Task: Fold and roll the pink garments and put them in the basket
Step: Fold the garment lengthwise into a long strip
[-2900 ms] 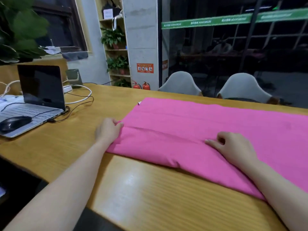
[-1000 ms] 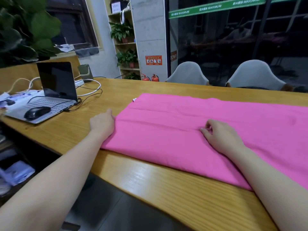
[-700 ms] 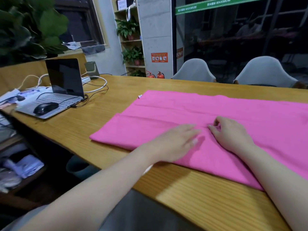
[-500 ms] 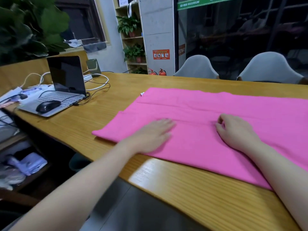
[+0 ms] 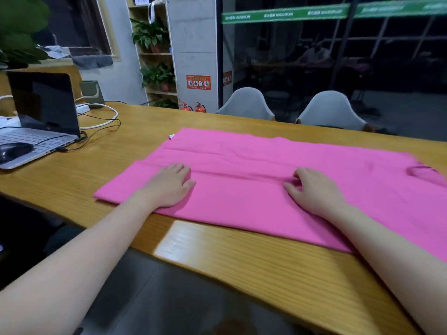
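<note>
On the far left of the wooden table [image 5: 60,180] an open laptop [image 5: 41,117] sits with a mouse [image 5: 14,151] on its keyboard and cables [image 5: 101,122] trailing off, well apart from the work. The pink garment [image 5: 266,170] lies flat along the table, near long edge already folded over into a band, likely prepped for rolling. Left hand [image 5: 169,186] rests palm down on that band near its left end, fingers straight and together, grasping nothing, probably pinning the fold flat. Right hand [image 5: 312,189] sits further right at the fold line, fingers curled; looks like a pinch on the fold edge, though the grip is partly hidden. Both forearms reach straight out, wrists low. Two chairs [image 5: 329,110] behind. No basket visible.
</note>
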`<state>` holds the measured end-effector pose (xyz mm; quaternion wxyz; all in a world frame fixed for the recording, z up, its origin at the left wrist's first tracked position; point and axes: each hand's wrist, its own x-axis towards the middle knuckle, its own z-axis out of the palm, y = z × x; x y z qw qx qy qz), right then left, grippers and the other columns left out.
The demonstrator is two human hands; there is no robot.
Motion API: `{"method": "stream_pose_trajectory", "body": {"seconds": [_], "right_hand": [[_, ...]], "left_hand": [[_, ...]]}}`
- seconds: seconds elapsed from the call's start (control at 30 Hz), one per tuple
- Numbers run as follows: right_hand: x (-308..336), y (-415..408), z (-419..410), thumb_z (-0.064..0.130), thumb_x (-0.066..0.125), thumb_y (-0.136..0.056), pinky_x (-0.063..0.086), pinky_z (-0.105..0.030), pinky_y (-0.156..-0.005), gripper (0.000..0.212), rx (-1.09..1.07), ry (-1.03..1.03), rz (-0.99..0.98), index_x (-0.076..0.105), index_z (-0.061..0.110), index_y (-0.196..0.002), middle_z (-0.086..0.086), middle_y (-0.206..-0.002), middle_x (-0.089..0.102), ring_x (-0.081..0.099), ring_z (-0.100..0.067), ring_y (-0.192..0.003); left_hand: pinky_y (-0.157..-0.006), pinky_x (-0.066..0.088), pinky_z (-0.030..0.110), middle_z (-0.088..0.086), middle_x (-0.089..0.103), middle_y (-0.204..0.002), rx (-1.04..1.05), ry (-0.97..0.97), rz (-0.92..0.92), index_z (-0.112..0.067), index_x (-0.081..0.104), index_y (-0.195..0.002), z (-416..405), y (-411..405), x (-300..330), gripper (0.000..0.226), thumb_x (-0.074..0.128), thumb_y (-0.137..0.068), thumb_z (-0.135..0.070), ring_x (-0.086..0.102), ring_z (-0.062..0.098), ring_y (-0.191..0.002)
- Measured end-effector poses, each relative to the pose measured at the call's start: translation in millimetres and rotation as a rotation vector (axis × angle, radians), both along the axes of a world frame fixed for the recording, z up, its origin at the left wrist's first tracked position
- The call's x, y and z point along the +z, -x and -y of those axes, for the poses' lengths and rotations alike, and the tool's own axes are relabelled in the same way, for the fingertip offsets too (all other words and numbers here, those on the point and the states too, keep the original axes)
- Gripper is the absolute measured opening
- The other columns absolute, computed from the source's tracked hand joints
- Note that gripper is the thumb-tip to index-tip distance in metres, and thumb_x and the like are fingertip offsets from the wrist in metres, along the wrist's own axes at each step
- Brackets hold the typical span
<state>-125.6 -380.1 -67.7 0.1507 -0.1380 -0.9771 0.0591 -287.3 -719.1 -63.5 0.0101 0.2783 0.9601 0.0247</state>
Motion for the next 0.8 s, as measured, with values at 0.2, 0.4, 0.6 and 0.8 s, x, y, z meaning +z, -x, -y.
{"method": "stream_pose_trajectory", "body": {"seconds": [0.2,0.4,0.6,0.8], "right_hand": [[3.5,-84.0,-49.2,0.054,0.052,-0.097,0.047,-0.043,-0.090,0.045,-0.170,-0.048,0.040,0.061,0.015,-0.119,-0.012,-0.116,0.063,0.057,-0.035,-0.113],[-0.5,-163.0,-95.1,0.075,0.039,-0.087,0.046,-0.045,-0.093,0.071,-0.332,-0.036,-0.001,0.062,0.017,-0.119,-0.011,-0.108,0.061,0.057,-0.035,-0.108],[-9.7,-199.5,-82.2,0.064,0.049,-0.092,0.042,-0.047,-0.098,0.061,-0.338,0.026,-0.040,0.058,0.016,-0.127,-0.008,-0.115,0.055,0.051,-0.032,-0.113],[-11.9,-244.8,-47.1,0.072,0.032,-0.088,0.047,-0.043,-0.087,0.065,-0.266,0.017,-0.082,0.064,0.022,-0.114,0.000,-0.105,0.058,0.054,-0.023,-0.100]], "left_hand": [[-0.127,0.004,0.035,0.007,0.010,-0.170,-0.389,-0.089,0.103,-0.022,0.013,-0.163,-148.5,-76.3,-7.9,0.069,0.034,-0.106,-0.054,0.007,0.022,-0.157],[-0.127,0.002,0.035,0.001,0.007,-0.171,-0.554,-0.072,0.048,-0.026,0.009,-0.164,-213.3,-113.0,-10.1,0.069,0.027,-0.105,-0.059,0.005,0.017,-0.157],[-0.126,-0.001,0.033,-0.006,0.001,-0.171,-0.593,-0.041,0.063,-0.031,0.004,-0.163,-195.1,-118.1,-10.3,0.123,-0.018,-0.062,-0.097,0.000,0.012,-0.157],[-0.123,-0.007,0.026,-0.021,-0.009,-0.161,-0.669,-0.020,0.069,-0.040,-0.002,-0.161,-153.5,-141.5,-15.6,0.107,-0.012,-0.069,-0.095,-0.009,-0.001,-0.150]]}}
